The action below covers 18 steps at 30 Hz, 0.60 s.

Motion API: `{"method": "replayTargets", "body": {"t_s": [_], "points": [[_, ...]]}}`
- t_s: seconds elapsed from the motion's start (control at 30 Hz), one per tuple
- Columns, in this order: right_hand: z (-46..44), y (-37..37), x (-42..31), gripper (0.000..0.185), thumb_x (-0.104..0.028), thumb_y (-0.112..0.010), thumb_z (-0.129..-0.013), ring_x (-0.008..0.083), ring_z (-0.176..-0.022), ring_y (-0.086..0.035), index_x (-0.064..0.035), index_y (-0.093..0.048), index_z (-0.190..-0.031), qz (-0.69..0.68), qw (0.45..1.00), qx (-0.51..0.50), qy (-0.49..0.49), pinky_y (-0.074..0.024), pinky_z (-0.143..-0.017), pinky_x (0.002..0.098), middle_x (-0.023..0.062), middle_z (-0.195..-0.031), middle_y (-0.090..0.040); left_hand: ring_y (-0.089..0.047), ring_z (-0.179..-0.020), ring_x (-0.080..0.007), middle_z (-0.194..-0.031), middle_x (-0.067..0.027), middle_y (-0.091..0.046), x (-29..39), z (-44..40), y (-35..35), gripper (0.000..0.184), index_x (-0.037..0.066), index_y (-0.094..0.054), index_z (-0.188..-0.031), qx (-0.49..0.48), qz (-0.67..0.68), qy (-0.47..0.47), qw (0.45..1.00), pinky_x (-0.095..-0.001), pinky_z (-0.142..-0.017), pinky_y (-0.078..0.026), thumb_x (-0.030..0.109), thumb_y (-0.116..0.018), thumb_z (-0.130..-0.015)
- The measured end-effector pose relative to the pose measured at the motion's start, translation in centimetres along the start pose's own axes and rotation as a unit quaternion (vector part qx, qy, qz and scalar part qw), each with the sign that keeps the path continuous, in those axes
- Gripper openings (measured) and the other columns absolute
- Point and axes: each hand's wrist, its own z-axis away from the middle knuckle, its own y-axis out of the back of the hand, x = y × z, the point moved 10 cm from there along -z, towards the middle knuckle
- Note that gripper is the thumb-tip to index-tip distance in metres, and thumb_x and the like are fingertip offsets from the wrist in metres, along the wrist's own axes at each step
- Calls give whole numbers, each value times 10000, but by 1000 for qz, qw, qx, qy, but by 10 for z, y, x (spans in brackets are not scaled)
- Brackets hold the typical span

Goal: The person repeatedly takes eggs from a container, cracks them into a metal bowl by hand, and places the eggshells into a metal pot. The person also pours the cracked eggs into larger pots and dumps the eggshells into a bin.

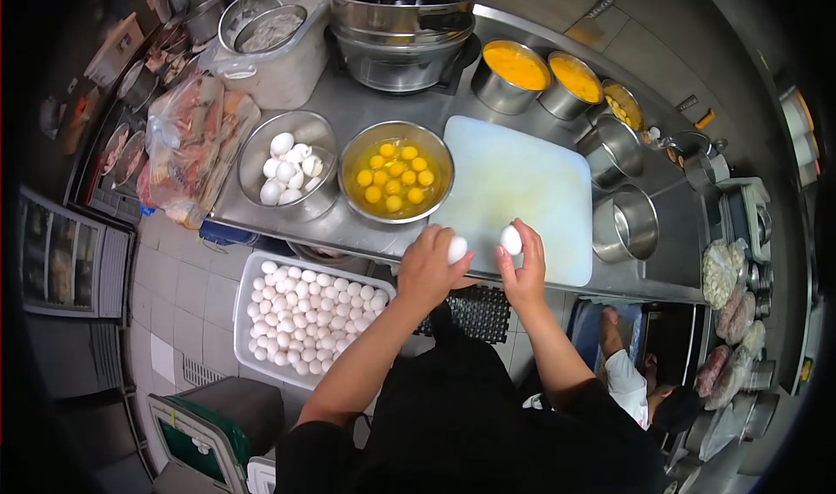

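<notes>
My left hand [428,266] is closed around a white egg [457,249], just below the bowl of yolks. A second white egg [511,240] is in my right hand [525,266], over the front edge of the pale cutting board [522,181]. The two hands are apart. Many raw yolks in clear egg white fill the steel bowl [348,200] at the counter's front. To its left, another steel bowl [252,150] contains white eggshells [283,168]. Below the counter's edge, a white tub [245,320] holds several layers of whole white eggs [305,311].
Steel pots of orange-yellow liquid [516,65] line the back right. Empty steel pots [625,222] stand right of the board. Bagged meat [187,146] lies at left, near a large steel pot [396,50]. Another person [625,381] is at lower right; a bin [200,433] stands lower left.
</notes>
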Motion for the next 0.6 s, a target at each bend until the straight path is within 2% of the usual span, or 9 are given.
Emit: {"method": "replayTargets", "body": {"t_s": [0.13,0.2,0.27,0.3,0.33,0.4,0.47,0.5,0.6], "points": [[5,-28,49,476,-145,-697,-898,377,-1148,-572,-14,-549,-1331,160,983,-86,34,-471,-974,428,213,-1222,-606,-601,-1032,-341,-1170,-139,-589,3,-19,-71,541,43,-601,-1148,-73,-175,-60,980,-448,-848,-481,379,-785,-766],[-6,-20,63,454,-155,-695,-912,309,-1127,-595,-29,-555,-1325,10,998,-29,-52,-496,-925,399,182,-1210,-622,-616,-954,-341,-1096,-143,-612,4,-25,-66,487,59,-602,-1134,-58,-173,-55,982,-444,-796,-491,386,-763,-812],[-20,-27,78,427,-157,-686,-926,234,-1072,-618,-41,-561,-1317,-160,975,-11,-155,-519,-865,356,134,-1180,-637,-616,-830,-341,-947,-140,-630,-14,-34,-47,419,71,-598,-1103,-3,29,66,997,-444,-728,-485,389,-733,-864],[-29,-38,76,427,-154,-680,-930,220,-1044,-624,-41,-555,-1322,-286,929,-53,-231,-525,-846,342,120,-1168,-637,-575,-634,-258,-808,-107,-612,-27,-43,-43,341,85,-587,-1092,24,92,77,992,-364,-565,-454,388,-647,-947],[-36,-55,72,427,-150,-673,-934,206,-1017,-629,-40,-550,-1328,-404,860,-94,-297,-530,-827,328,106,-1156,-637,-575,-634,-258,-808,-107,-612,-29,-58,-29,341,85,-587,-1092,24,88,71,993,-364,-565,-454,388,-647,-947],[-65,-74,53,417,-145,-679,-920,211,-989,-640,-60,-564,-1312,-419,860,-126,-264,-534,-838,324,90,-1106,-644,-514,-561,-150,-738,-46,-584,-61,-65,-45,367,97,-568,-1115,-124,393,281,867,-275,-496,-397,443,-571,-992],[-102,-89,3,379,-201,-706,-891,213,-1003,-655,-90,-629,-1245,-259,938,-207,-103,-534,-849,334,94,-1079,-671,-447,-526,-105,-709,-17,-541,-58,-76,-26,361,107,-566,-1123,-152,464,284,825,-247,-460,-340,448,-542,-1009],[-112,-98,-2,379,-201,-706,-891,213,-1003,-655,-90,-629,-1245,-264,937,-208,-98,-534,-849,334,94,-1079,-671,-380,-491,-61,-681,13,-499,-53,-78,-24,357,116,-563,-1131,-183,532,287,775,-219,-423,-283,453,-513,-1026],[-131,-124,-20,354,-264,-721,-853,257,-1014,-668,-125,-686,-1176,-185,949,-252,-31,-532,-874,366,110,-1078,-689,-312,-453,-52,-655,29,-449,-72,-79,-8,349,125,-559,-1133,-165,511,342,771,-220,-403,-234,453,-490,-1040]]}}
